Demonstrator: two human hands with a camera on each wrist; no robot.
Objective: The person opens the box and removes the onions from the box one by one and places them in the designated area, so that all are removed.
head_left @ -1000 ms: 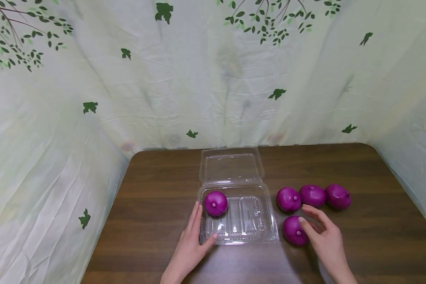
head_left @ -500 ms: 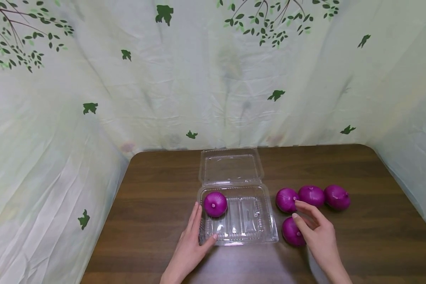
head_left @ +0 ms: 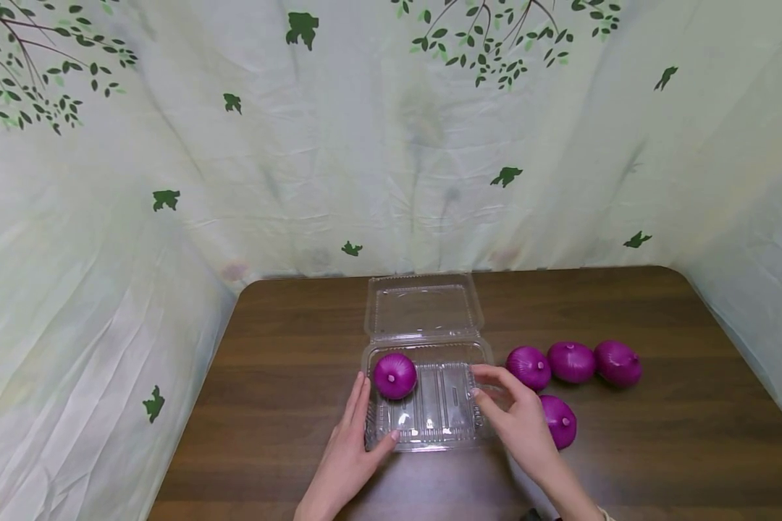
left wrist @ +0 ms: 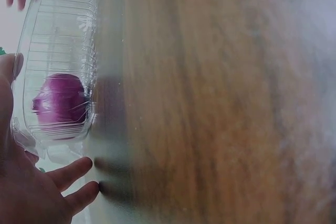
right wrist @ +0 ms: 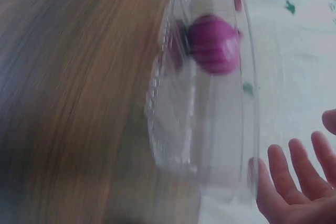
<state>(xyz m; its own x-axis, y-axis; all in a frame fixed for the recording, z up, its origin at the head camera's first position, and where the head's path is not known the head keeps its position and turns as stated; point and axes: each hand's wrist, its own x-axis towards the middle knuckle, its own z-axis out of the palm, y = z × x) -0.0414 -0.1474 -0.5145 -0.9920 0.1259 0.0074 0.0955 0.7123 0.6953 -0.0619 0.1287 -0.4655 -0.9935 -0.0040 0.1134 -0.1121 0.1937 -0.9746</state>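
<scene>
A clear plastic clamshell container (head_left: 438,416) lies with its lid folded back, and one red onion (head_left: 394,376) sits in its back left part. My left hand (head_left: 350,447) rests along the container's left side, fingers extended and thumb over the front rim. In the left wrist view two fingertips (left wrist: 84,166) reach down at the table beside the wall. Nothing is in my right hand (head_left: 520,423), which hovers at the container's right rim with thumb and fingers apart. The right wrist view shows its fingers (right wrist: 283,174) spread near the rim. Behind this hand, a second onion (head_left: 562,422) is partly hidden.
To the right of the container, three more red onions stand in a row: a left one (head_left: 528,367), a middle one (head_left: 571,362) and a right one (head_left: 618,363). The brown wooden table (head_left: 300,347) ends at a leaf-printed curtain (head_left: 391,166).
My right hand has left the front onion and moved left to the container's right rim. That onion sits slightly farther right than before. The left hand has stayed in place.
</scene>
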